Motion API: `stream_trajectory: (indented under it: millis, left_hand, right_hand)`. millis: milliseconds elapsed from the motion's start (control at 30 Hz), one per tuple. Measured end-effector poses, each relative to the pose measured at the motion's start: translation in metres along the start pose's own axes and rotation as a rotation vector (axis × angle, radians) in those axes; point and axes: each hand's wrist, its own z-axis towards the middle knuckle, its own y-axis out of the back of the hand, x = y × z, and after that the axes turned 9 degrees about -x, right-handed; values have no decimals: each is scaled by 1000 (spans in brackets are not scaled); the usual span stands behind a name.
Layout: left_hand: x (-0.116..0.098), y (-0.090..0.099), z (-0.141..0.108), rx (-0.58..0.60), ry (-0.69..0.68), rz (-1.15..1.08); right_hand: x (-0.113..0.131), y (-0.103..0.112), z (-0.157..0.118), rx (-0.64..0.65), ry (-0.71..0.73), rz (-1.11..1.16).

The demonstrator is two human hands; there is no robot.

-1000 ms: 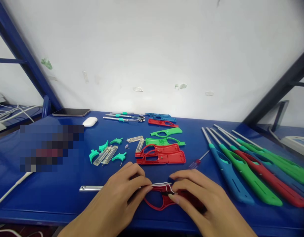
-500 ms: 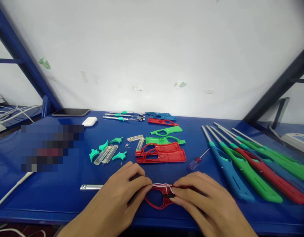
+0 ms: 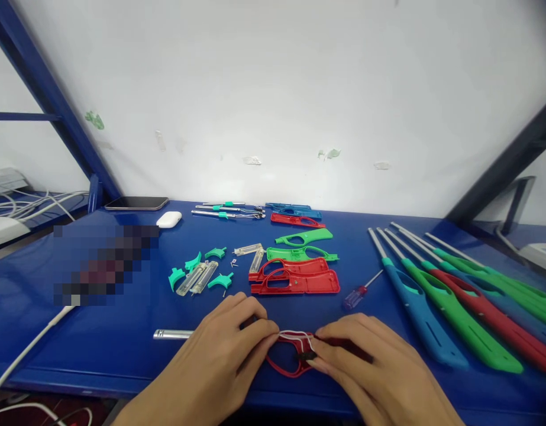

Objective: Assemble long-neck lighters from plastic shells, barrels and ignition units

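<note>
Close to the table's front edge lies a red lighter half-shell (image 3: 287,373), its finger loop facing me. My left hand (image 3: 231,352) grips the shell's front end with thumb and forefinger pinched, beside the metal lighter tube (image 3: 173,334) that sticks out to the left. White wires (image 3: 294,335) run along the shell's upper edge between my hands. My right hand (image 3: 361,355) pinches a small black part (image 3: 306,356) where the wires end, over the shell's body. The rest of the shell is hidden under my right fingers.
Red half-shells (image 3: 312,282), a green half-shell (image 3: 303,237), teal triggers (image 3: 220,281) and clear fuel tanks (image 3: 204,278) lie ahead. A screwdriver (image 3: 356,296) is right of them, then several assembled lighters (image 3: 426,319). A phone (image 3: 137,203) and white case (image 3: 169,219) lie far left.
The whole view has shifted slightly, so everything appears a little further right. Both hands keep their grip on the lighter parts, with hardly any finger movement.
</note>
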Motion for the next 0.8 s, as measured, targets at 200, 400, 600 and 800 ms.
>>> stream_trajectory:
  millis: [200, 400, 600, 800]
  left_hand:
    - [-3, -1, 1, -71, -71, 55]
    - [21, 20, 7, -389, -81, 370]
    - [56, 33, 3, -283, 60, 496]
    - [66, 29, 2, -260, 67, 486]
  right_hand:
    - [1, 0, 1, -15, 1, -5]
    - [0, 0, 1, -50, 34, -8]
    - [2, 1, 2, -82, 57, -24]
    - [1, 1, 2, -78, 39, -15]
